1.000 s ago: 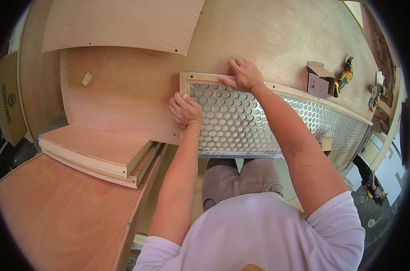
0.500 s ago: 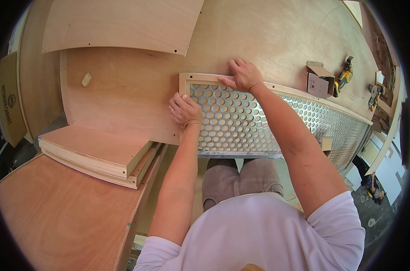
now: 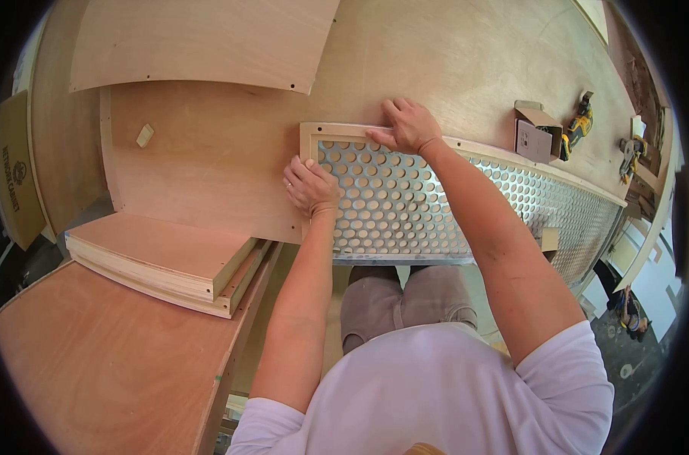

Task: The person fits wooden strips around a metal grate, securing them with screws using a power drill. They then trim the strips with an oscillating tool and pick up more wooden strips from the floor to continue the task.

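A long perforated metal sheet [image 3: 390,199] lies on the wooden table, edged by a pale wooden frame [image 3: 308,139] along its left end and far side. My left hand [image 3: 312,186] grips the frame's left end, fingers curled over the strip and thumb near the corner. Over the far strip lies my right hand [image 3: 411,127], its thumb on the frame and its fingers bent on the table beyond it. The undersides of both hands are hidden.
Stacked wooden panels [image 3: 162,254] rest on a lower surface at left. A large panel [image 3: 200,42] lies at the upper left, near a small wood block [image 3: 145,136]. An open box [image 3: 535,136] and a yellow tool [image 3: 579,125] stand at the right.
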`<state>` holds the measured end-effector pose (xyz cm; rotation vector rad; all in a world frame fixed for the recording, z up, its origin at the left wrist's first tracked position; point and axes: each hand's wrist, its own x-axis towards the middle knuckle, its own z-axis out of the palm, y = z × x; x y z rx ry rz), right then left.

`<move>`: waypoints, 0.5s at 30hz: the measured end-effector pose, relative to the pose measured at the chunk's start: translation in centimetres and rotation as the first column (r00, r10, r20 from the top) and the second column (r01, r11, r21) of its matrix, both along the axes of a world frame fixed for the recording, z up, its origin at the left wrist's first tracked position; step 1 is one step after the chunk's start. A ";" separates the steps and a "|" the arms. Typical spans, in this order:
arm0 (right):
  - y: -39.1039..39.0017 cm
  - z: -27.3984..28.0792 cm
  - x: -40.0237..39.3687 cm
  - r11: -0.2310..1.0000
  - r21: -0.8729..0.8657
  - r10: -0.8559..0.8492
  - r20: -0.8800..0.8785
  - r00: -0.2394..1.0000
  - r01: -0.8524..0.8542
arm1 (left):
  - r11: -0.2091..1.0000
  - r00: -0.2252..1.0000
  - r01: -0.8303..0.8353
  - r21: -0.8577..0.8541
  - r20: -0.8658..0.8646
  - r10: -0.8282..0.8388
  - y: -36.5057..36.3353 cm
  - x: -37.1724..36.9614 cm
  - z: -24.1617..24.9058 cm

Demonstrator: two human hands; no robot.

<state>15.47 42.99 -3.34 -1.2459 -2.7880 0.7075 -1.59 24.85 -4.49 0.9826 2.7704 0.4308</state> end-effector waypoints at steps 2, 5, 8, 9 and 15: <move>0.0 -0.2 0.0 1.000 0.001 -0.002 -0.005 1.000 0.002 | 1.000 1.000 -0.002 -0.001 0.002 0.002 0.0 0.0 0.0; 0.0 -0.1 0.0 1.000 -0.003 0.001 0.011 1.000 0.000 | 1.000 1.000 -0.001 -0.002 0.002 0.001 0.0 -0.1 0.0; 0.1 0.0 -0.1 1.000 -0.016 0.000 0.022 1.000 0.000 | 1.000 1.000 0.001 -0.008 0.000 -0.001 0.0 -0.1 0.1; 0.1 0.1 -0.1 1.000 -0.021 -0.001 0.022 1.000 0.001 | 1.000 1.000 0.001 -0.012 0.000 -0.001 0.0 0.0 0.1; 0.0 0.0 -0.1 1.000 -0.005 0.000 0.003 1.000 0.000 | 1.000 1.000 -0.006 -0.014 0.006 0.006 0.0 -0.1 0.0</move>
